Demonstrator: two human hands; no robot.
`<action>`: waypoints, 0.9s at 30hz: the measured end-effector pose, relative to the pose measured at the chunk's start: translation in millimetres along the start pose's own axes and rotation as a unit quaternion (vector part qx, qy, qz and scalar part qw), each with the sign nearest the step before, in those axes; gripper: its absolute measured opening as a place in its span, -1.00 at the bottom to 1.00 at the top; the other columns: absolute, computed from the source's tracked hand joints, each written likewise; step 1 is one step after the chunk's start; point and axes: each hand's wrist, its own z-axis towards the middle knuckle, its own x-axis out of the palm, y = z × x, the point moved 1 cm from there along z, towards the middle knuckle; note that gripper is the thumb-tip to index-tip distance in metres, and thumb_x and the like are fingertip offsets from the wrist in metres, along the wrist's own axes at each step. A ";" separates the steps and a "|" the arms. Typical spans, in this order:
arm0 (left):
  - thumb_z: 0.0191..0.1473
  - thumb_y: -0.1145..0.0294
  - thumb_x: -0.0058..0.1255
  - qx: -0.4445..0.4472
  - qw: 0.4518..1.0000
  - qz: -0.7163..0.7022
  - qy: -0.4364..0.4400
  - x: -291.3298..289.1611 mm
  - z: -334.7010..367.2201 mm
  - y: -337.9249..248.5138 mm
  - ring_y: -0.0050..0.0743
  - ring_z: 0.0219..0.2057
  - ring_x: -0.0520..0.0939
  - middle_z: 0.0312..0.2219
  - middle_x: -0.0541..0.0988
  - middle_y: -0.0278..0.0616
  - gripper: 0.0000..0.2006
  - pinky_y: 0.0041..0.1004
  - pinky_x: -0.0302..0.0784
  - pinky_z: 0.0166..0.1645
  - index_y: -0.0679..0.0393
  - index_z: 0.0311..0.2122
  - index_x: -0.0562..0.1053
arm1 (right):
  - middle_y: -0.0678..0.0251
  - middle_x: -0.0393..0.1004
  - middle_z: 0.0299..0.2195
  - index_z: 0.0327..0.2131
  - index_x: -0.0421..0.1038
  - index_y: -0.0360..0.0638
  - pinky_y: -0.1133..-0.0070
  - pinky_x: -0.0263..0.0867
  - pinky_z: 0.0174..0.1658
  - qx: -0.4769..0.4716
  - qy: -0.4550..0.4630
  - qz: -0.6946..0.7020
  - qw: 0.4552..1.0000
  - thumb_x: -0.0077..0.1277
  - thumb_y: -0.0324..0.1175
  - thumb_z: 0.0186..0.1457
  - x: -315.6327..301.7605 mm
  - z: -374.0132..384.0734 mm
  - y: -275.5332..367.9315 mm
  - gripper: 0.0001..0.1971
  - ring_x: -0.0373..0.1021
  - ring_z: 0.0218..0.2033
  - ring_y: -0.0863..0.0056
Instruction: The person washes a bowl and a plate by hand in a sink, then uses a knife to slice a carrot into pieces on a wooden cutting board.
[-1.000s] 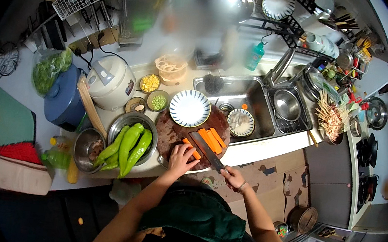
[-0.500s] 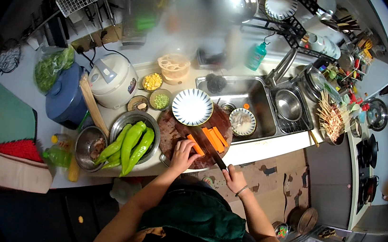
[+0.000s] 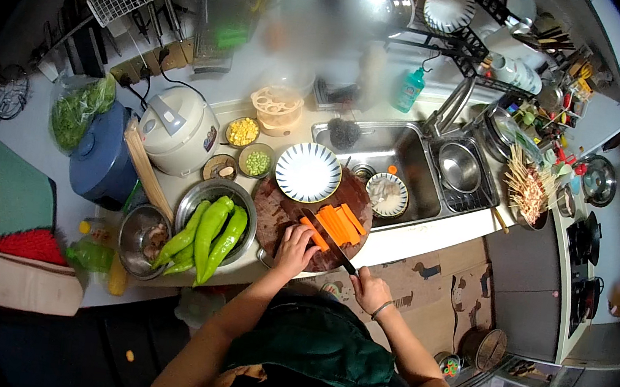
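On the round wooden cutting board (image 3: 271, 216), my left hand (image 3: 293, 250) presses bent fingers onto an orange carrot piece (image 3: 315, 234). My right hand (image 3: 372, 291) is wrapped round the black handle of a kitchen knife (image 3: 334, 248), just off the board's near right edge. Its dark blade slants up to the left across the board, between the held piece and several flat carrot slices (image 3: 343, 222). How deep the edge sits in the carrot cannot be made out. A white plate with a blue striped rim (image 3: 308, 172) rests at the back of the board.
Left of the board, a steel bowl (image 3: 249, 203) holds long green peppers (image 3: 212, 236); a smaller steel bowl (image 3: 141, 214) stands beside it. Small bowls of corn (image 3: 242, 131) and green pieces (image 3: 257, 163) sit behind. A striped bowl (image 3: 387, 195) is by the sink (image 3: 423, 172).
The knife has shifted slightly left and toward me with my right hand. Another carrot slice now lies beside the others, right of the blade. My left hand stays on the carrot.
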 end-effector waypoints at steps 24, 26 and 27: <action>0.06 0.37 0.10 0.003 1.000 0.006 -0.024 1.8 -0.6 -1.0 0.08 -0.04 0.37 -0.09 0.38 -0.01 -0.68 -0.14 0.35 0.02 0.24 -0.10 0.35 | -0.12 0.43 -0.62 -0.31 0.19 -0.21 0.08 0.32 -0.46 0.023 0.027 -0.041 0.998 -0.12 -0.16 0.22 0.9 -32.5 -27.3 -0.71 0.40 -0.53 -0.16; 0.05 0.37 0.11 0.005 1.000 0.005 -0.025 1.9 0.5 -1.2 0.08 -0.05 0.37 -0.09 0.38 -0.01 -0.68 -0.14 0.35 0.02 0.25 -0.11 0.35 | -0.12 0.44 -0.62 -0.30 0.19 -0.20 0.09 0.33 -0.46 0.038 0.022 -0.074 0.996 -0.14 -0.14 0.23 -0.2 -32.6 -23.5 -0.71 0.41 -0.54 -0.15; 0.06 0.37 0.11 0.005 1.000 0.002 -0.024 2.1 0.5 -2.0 0.07 -0.05 0.37 -0.09 0.38 -0.01 -0.68 -0.14 0.35 0.02 0.25 -0.11 0.35 | -0.11 0.44 -0.62 -0.29 0.19 -0.20 0.09 0.34 -0.46 0.046 0.020 -0.091 0.995 -0.14 -0.13 0.23 -0.9 -31.3 -21.5 -0.70 0.42 -0.54 -0.14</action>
